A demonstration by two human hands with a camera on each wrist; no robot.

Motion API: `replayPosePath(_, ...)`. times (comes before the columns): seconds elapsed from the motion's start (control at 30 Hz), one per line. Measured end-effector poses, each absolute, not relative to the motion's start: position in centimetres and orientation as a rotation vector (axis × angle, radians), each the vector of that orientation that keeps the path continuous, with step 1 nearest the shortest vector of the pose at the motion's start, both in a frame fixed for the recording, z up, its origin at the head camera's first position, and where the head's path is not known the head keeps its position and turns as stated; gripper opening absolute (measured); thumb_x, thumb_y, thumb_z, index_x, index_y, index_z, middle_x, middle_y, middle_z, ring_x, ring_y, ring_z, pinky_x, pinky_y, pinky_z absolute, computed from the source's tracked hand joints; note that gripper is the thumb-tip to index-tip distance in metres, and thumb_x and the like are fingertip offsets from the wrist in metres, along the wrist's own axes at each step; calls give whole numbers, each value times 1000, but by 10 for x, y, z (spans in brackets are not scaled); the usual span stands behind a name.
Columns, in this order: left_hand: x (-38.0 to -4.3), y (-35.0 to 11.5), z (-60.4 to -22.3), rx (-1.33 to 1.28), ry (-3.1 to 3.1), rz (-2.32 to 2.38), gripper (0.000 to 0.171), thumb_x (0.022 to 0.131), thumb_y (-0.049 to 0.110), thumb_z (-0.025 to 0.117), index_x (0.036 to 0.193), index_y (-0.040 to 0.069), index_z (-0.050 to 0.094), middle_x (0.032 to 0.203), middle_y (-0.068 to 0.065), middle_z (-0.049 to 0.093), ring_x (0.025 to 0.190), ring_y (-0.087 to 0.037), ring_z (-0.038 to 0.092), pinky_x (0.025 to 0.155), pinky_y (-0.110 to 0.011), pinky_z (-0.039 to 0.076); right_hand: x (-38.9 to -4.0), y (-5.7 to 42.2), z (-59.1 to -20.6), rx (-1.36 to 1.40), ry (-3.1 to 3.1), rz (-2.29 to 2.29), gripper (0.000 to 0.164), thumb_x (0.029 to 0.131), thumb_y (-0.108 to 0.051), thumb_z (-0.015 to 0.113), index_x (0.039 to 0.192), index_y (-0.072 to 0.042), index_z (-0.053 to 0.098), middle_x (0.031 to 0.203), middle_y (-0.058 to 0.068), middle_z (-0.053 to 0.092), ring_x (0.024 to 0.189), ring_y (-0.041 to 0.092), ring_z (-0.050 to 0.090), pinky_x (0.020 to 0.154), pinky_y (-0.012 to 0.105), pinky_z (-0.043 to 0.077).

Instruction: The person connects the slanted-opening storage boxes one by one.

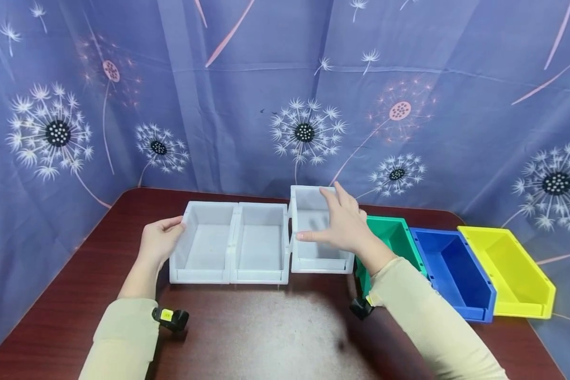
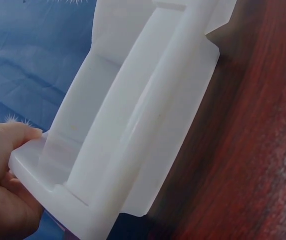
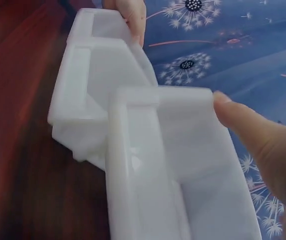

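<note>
Two white plastic bins stand side by side, rims meeting: the left bin (image 1: pixel 208 245) and the middle bin (image 1: pixel 262 245). My left hand (image 1: pixel 159 240) pinches the left bin's outer side wall, with the thumb over its rim. Slightly farther back and higher, a third white bin (image 1: pixel 320 265) sits to the right, tilted a little against the others. Stretched across it, my right hand (image 1: pixel 349 224) holds it with the thumb on its left rim and fingers toward the back. In the right wrist view that thumb (image 3: pixel 232 112) presses at the rim; the other fingers are hidden.
Right of the white bins, a green bin (image 1: pixel 394 232), a blue bin (image 1: pixel 451 272) and a yellow bin (image 1: pixel 510 264) stand in a slanted row. My right forearm overlaps the green one. A dandelion-patterned curtain (image 1: pixel 247 116) hangs behind the dark red wooden table (image 1: pixel 247 327).
</note>
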State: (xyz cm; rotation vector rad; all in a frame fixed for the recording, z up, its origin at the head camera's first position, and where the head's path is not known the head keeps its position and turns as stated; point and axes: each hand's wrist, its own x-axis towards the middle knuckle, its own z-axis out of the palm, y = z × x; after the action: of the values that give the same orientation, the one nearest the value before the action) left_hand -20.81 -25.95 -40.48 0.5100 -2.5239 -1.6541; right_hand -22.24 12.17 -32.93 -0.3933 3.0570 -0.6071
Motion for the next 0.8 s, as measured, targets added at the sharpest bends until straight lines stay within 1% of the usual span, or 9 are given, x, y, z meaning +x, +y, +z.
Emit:
replayPosePath(0.07,-208,-260,-405,509,-2525,-1658,42,95,23,54,132,3,55,128,-19,58,118,-23,54,92,-28,47,-229,122,-326,-570,3029,-548,117,60,-83,61,152,-27,16,161,0,-3,146,35,4,108,66,11)
replayPosePath(0.13,-209,-260,-404,503,-2524,-1670,42,95,22,53,132,2,54,129,-20,57,120,-24,53,94,-30,46,-236,122,-323,-702,2964,-510,114,64,-79,62,153,-25,15,161,-2,-1,147,29,-1,111,65,2)
replayPosePath(0.2,-209,-260,-404,495,-2522,-1684,43,95,21,53,133,1,53,129,-21,56,122,-26,52,98,-35,45,-244,121,-320,-775,2891,-483,115,64,-77,63,153,-23,14,161,-2,1,147,26,-2,112,63,-1)
replayPosePath(0.3,-208,-260,-402,491,-2520,-1696,44,95,21,53,134,1,52,131,-23,55,124,-28,51,103,-41,42,-253,118,-315,-803,2811,-433,120,61,-78,65,153,-19,13,161,1,2,147,25,-2,113,62,-1)
replayPosePath(0.37,-208,-260,-403,496,-2524,-1698,44,95,22,53,134,1,51,131,-23,54,125,-28,51,104,-42,41,-258,116,-313,-809,2775,-400,123,60,-79,66,153,-17,13,161,3,3,147,26,-2,114,61,-1)
replayPosePath(0.5,-209,-260,-405,498,-2527,-1699,44,95,22,53,134,1,52,131,-23,55,124,-28,51,104,-42,42,-263,112,-308,-805,2729,-355,124,60,-76,68,153,-14,14,161,5,4,147,28,-1,115,60,2)
replayPosePath(0.8,-212,-262,-406,494,-2523,-1684,43,95,21,54,133,1,53,130,-22,56,123,-27,52,102,-40,44,-265,106,-303,-753,2674,-353,123,62,-68,73,153,-13,12,161,5,3,147,29,-3,115,58,5)
